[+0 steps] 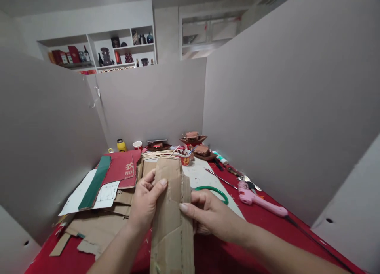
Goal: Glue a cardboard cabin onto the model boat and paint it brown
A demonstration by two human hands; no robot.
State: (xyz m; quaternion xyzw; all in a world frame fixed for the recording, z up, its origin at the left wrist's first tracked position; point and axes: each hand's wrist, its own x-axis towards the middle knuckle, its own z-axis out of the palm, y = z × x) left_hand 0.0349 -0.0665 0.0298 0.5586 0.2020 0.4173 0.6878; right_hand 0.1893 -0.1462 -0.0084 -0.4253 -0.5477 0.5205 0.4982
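Observation:
A long strip of brown cardboard, creased and torn along its right side, is held up lengthwise in front of me. My left hand grips its left edge, thumb on the face and fingers behind. At the right edge my right hand pinches the board, its thumb on the front and its other fingers partly hidden. Just beyond that hand, the green handle of a pair of scissors shows above a white sheet; the blades are hidden.
Left lie stacked cardboard pieces, a red board, a green strip and a drawn-on paper. Right is a pink glue gun with its cord. Behind are sticks, a red cup and model boats. Grey panels enclose the red table.

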